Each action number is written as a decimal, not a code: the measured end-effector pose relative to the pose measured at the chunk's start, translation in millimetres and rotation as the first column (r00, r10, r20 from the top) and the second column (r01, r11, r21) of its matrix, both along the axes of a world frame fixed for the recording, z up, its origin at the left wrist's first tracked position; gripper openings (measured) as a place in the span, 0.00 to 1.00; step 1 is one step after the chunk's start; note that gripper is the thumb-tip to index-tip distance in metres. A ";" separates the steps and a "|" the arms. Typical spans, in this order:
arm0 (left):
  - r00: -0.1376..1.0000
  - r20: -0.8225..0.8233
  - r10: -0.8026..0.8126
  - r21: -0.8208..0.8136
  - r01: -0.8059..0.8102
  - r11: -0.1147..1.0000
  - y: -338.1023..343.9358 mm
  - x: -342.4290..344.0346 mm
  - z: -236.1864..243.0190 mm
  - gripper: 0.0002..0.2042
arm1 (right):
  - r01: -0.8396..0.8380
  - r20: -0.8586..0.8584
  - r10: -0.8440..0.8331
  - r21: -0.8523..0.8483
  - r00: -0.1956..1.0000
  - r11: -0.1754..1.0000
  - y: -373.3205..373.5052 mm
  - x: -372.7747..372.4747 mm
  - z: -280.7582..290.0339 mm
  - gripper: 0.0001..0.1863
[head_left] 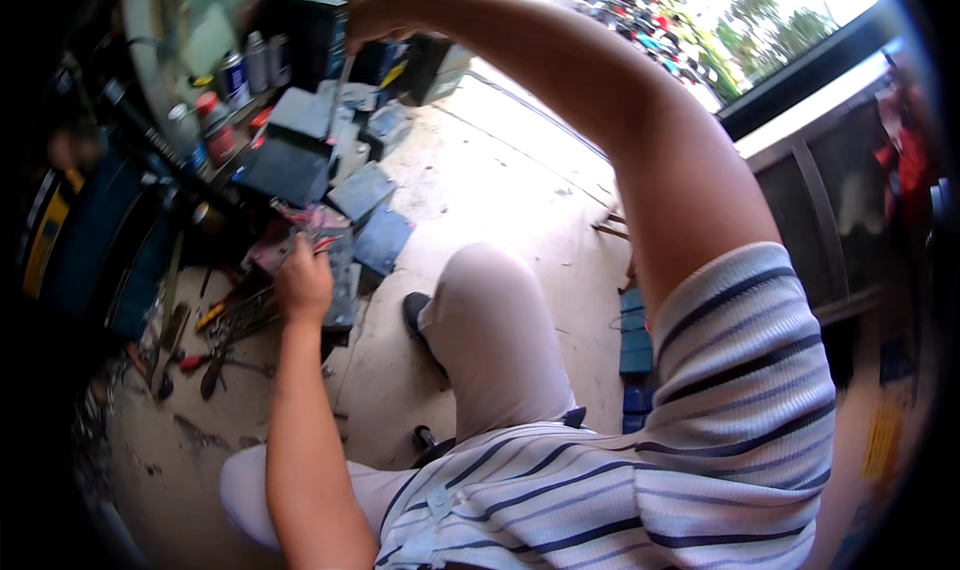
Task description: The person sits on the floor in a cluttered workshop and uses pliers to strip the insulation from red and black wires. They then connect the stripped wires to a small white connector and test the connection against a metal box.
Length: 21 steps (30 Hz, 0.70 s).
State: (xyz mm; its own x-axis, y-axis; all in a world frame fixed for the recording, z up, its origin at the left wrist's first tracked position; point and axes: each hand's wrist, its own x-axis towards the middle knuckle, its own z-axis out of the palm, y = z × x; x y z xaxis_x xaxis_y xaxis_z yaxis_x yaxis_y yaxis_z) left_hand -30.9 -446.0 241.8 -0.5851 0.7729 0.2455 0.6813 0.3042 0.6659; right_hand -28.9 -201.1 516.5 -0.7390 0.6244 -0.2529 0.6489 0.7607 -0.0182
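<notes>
My left hand is closed on a small tool with red handles, which looks like pliers. It is held over a reddish box-shaped piece in the pile of dark blocks. Reddish strands, perhaps wires, lie just past the fingers. My right arm arches high across the view. At its end my right hand is closed around the top of a thin metal rod, which points down toward the dark blocks. The rod's kind and lower tip are hard to make out.
Dark box-shaped blocks, like batteries, are heaped ahead. Spray cans and a red-capped bottle stand to the left. Loose hand tools are scattered on the floor. A blue-green container stands right of my knee.
</notes>
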 end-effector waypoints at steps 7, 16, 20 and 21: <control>0.998 0.053 -0.045 0.008 0.045 0.999 4.4 3.7 0.1 0.11 | 0.045 -0.097 -0.037 0.083 0.995 0.996 16.0 5.5 -12.6 0.15; 0.998 0.043 -0.040 0.008 0.040 0.999 0.2 5.8 4.0 0.11 | -0.262 -0.178 0.302 0.217 0.936 0.940 40.4 1.5 -28.6 0.17; 0.998 0.045 -0.045 -0.003 0.045 0.999 0.8 7.3 6.2 0.11 | -0.262 -0.214 0.318 0.254 0.924 0.931 48.4 1.8 -34.0 0.15; 0.998 0.041 -0.041 -0.006 0.042 0.999 0.4 7.4 5.9 0.11 | -0.264 -0.217 0.320 0.252 0.922 0.931 47.2 2.5 -33.3 0.14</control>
